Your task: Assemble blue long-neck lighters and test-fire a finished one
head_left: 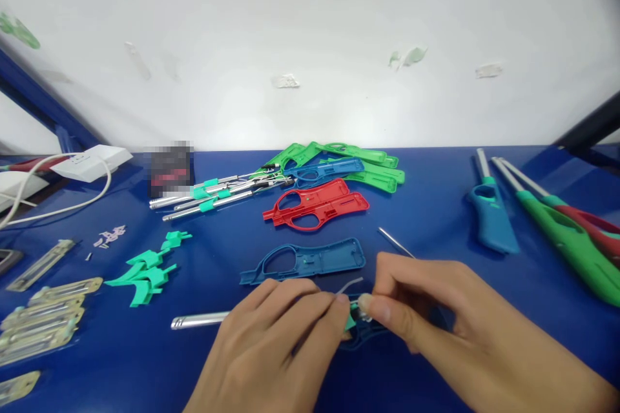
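My left hand (276, 342) is closed over a blue lighter half shell (363, 337) low in the middle of the head view, covering most of it. A silver lighter tube (201, 321) sticks out to the left from under my fingers. By my thumb show a bit of green plastic and a thin pale wire (351, 284). My right hand (436, 316) is closed at the shell's right part, thumb and finger pinched at small parts inside it that are too hidden to name. Just beyond my hands lies another blue half shell (334, 257), inner side up.
Behind lie red half shells (334, 206), green half shells (378, 174) and tubes with wires (213, 203). Green triggers (143, 277) and pale clear-walled parts (53, 310) are at left. Assembled lighters (494, 219) lie at right, a thin metal rod (394, 242) nearer.
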The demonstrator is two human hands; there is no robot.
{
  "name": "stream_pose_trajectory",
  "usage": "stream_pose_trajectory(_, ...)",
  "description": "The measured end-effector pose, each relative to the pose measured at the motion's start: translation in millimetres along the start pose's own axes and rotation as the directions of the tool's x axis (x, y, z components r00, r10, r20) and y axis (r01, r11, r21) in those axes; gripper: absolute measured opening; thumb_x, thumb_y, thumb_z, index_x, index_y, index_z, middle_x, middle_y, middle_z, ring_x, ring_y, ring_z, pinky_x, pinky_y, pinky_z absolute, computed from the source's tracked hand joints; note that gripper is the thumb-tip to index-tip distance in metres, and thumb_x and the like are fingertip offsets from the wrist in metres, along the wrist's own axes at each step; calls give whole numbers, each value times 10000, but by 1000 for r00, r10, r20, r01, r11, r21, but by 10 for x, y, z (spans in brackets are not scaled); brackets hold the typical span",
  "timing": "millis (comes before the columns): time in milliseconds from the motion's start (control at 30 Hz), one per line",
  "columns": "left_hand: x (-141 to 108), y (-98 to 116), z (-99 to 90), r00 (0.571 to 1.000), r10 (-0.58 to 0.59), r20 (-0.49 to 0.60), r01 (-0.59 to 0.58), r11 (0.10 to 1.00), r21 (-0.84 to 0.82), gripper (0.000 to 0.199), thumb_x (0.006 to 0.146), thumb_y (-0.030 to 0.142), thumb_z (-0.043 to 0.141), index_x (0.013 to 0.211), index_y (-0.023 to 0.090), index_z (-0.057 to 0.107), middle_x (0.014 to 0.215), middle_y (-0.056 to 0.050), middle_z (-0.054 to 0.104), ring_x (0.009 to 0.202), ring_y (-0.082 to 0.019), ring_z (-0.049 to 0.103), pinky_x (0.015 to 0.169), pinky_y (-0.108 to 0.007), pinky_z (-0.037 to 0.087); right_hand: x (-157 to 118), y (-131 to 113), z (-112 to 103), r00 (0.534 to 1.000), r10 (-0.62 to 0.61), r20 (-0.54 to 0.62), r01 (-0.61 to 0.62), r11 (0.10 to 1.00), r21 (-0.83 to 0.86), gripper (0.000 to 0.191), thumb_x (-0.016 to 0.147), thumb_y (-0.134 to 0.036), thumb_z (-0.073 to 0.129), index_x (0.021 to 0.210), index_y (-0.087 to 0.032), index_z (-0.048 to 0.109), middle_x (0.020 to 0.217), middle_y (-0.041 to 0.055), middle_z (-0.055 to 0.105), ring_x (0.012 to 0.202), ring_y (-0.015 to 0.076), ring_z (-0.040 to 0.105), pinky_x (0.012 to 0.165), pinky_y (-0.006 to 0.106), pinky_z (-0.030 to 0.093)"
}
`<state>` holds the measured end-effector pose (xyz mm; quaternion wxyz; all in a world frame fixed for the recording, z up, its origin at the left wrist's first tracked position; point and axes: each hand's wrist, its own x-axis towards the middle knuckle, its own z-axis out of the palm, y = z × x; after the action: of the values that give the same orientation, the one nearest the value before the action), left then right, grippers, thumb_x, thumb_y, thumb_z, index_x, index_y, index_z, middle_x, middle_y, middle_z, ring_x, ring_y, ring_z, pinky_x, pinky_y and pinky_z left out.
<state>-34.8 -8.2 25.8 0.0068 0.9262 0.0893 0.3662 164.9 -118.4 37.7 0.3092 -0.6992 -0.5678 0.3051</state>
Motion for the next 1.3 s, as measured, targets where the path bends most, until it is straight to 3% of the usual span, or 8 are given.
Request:
stream_pose_trajectory(200, 34, 11, -3, 1000, 14, 9, -14, 1000, 15, 449, 1197, 294, 345, 1026, 212, 753, 903, 96, 847, 788, -100, 797, 665, -266, 583, -68, 32, 41, 997, -30, -73, 28, 999, -31, 527, 1065, -699, 437, 822, -279, 643, 862, -8, 722, 805, 168, 644, 626, 237, 507)
stream_pose_trajectory(333, 59, 9, 0, 1000, 20, 21, -20, 1000, -2, 444, 1196, 271, 342, 1028, 208, 749, 911, 88, 849, 792, -102, 793, 663, -257, 579, -84, 30, 58, 995, 17, -95, -20, 999, -25, 443, 1037, -696, 504, 915, -318, 700, 922, -25, 764, 882, 179, 692, 698, 225, 561)
stream_pose_trajectory(700, 21, 19, -28, 1000, 21, 10, -21, 1000, 19, 417, 1186, 235, 356, 1048, 210, 749, 933, 89, 857, 829, -137, 819, 672, -281, 605, -62, -3, 17, 999, 17, -49, -14, 998, 64, 419, 1034, -646, 536, 846, -282, 627, 815, -23, 641, 788, 165, 590, 701, 238, 514)
stream_pose_trajectory(933, -71, 48, -59, 996, 19, 85, -22, 999, 36, 323, 1126, 151, 467, 1098, 206, 784, 935, -6, 848, 961, -175, 810, 836, -264, 651, -40, -11, 4, 1000, 14, 23, -16, 995, 98, 409, 1067, -595, 486, 831, -272, 574, 787, -34, 573, 745, 153, 526, 672, 253, 456)
stream_pose_trajectory(1200, 57, 74, -61, 1000, 30, 6, -30, 998, 53, 463, 1197, 223, 295, 1020, 213, 723, 892, 90, 847, 901, -133, 821, 783, -269, 607, -30, -59, -29, 993, 28, 114, -47, 985, 167, 348, 1042, -502, 492, 788, -265, 498, 727, -48, 488, 694, 147, 454, 620, 283, 377)
stream_pose_trajectory(1300, 51, 80, -65, 999, 28, 28, -30, 999, 44, 455, 1192, 212, 306, 1013, 206, 725, 883, 71, 846, 914, -144, 821, 782, -268, 602, -32, -63, -39, 992, 24, 127, -45, 984, 170, 351, 1037, -475, 481, 759, -261, 467, 707, -53, 461, 673, 145, 435, 611, 292, 360)
